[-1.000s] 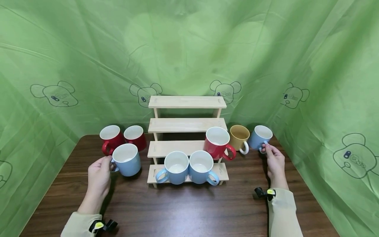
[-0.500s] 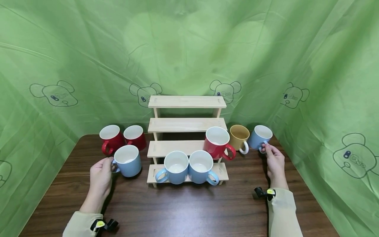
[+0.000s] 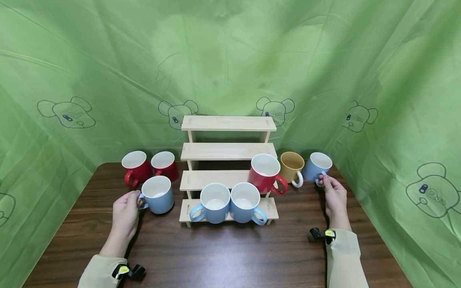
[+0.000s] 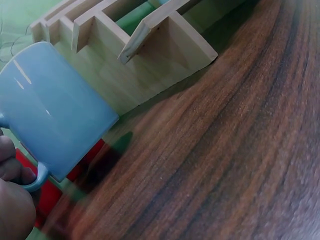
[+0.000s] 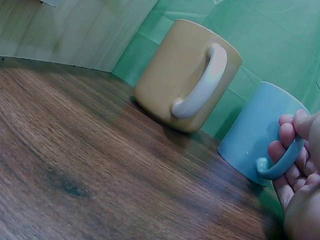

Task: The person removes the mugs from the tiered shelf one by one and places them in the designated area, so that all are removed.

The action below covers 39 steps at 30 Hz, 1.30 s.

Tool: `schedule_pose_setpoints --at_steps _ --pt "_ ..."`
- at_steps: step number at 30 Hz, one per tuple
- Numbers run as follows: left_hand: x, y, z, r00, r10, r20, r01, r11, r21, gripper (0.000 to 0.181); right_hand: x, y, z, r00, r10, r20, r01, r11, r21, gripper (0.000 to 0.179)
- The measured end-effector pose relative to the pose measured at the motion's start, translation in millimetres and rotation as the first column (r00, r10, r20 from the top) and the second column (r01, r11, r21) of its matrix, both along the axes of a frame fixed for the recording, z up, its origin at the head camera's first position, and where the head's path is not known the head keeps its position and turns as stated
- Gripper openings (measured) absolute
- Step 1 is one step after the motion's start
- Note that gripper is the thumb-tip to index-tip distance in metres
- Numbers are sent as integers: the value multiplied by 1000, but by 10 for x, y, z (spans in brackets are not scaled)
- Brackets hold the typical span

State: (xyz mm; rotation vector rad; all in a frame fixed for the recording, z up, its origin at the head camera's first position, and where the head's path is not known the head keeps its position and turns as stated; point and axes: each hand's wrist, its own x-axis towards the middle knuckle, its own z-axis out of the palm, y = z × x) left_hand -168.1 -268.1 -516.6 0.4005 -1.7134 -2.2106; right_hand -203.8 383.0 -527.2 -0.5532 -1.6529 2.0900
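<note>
Presently both hands are engaged on handles, as observed from beside the counter [image 3: 230,256]. The left hand [image 3: 125,212] grips the handle of a pale blue mug [image 3: 159,200], left of the wooden rack [image 3: 227,151] and on the near side of two red mugs [image 3: 142,171]; its base appears raised just clear of the surface. The right hand [image 3: 335,199] holds the handle of a second blue mug [image 3: 314,170] at the far right, beside the yellow mug [image 3: 287,173]; this one seems to be standing. In my judgement, the raised mug should be kept level and its grip firm, since the weight hangs from one side and could roll the wrist. It is best carried clear of the red pair, with no sweep sideways. The standing mug warrants a straight lift, away from the yellow mug's white handle. Caution is advised at the rack: a blue pair [image 3: 215,212] stands side by side on the lowest step, handles outward and exposed to knocks, and a large red mug [image 3: 259,183] occupies the right end of the step above.
</note>
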Motion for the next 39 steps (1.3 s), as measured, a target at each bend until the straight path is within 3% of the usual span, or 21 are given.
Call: schedule_pose_setpoints --at_steps 21,25,32,39 --pt "-24 -26 -94 999 -47 2 47 998 -42 43 -1 0 -5 1000 -2 0 2 1000 3 20" --pt "-19 -56 -104 997 -78 8 79 994 -70 42 -3 5 -1 1000 -1 8 1 1000 -1 21" --pt "22 -181 -126 977 -215 -4 211 960 -184 35 -8 14 -6 1000 2 2 -1 1000 -5 20" --pt "26 -288 -170 958 -287 -18 271 921 -278 36 -13 6 -5 1000 2 -7 -2 1000 -18 16"
